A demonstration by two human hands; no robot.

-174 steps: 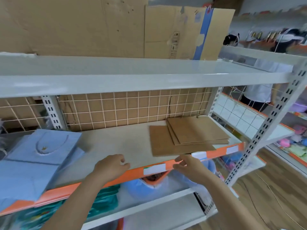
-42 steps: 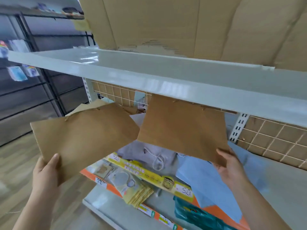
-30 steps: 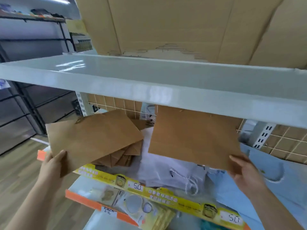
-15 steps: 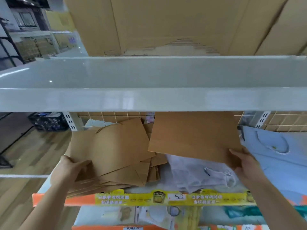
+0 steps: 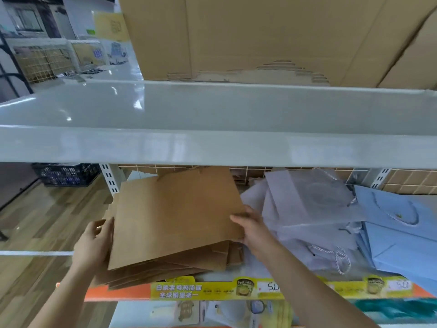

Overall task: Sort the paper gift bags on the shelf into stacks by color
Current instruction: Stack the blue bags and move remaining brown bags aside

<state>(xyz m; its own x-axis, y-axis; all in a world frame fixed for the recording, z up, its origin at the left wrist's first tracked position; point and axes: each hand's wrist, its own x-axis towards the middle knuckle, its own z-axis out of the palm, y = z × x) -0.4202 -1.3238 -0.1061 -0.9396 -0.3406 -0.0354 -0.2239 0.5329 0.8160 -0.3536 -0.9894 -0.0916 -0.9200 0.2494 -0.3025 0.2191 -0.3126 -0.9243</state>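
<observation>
A pile of flat brown paper bags (image 5: 175, 216) lies at the left end of the middle shelf (image 5: 236, 273). My right hand (image 5: 251, 227) pinches the right edge of the top brown bag, thumb on top. At the pile's left edge, my left hand (image 5: 94, 242) rests with fingers fairly straight. To the right lie loosely heaped white bags (image 5: 307, 209) with cord handles. Light blue bags (image 5: 402, 235) overlap further right.
The upper shelf board (image 5: 212, 147) hangs low over the bags, with large cardboard sheets (image 5: 260, 36) on it. A yellow price strip (image 5: 236, 288) runs along the shelf front. Packaged goods sit on the shelf below. Wood floor and a dark crate (image 5: 66, 174) are at left.
The brown bag in my left hand went down onto the brown pile. My right hand carried its brown bag left and laid it on top of that pile.
</observation>
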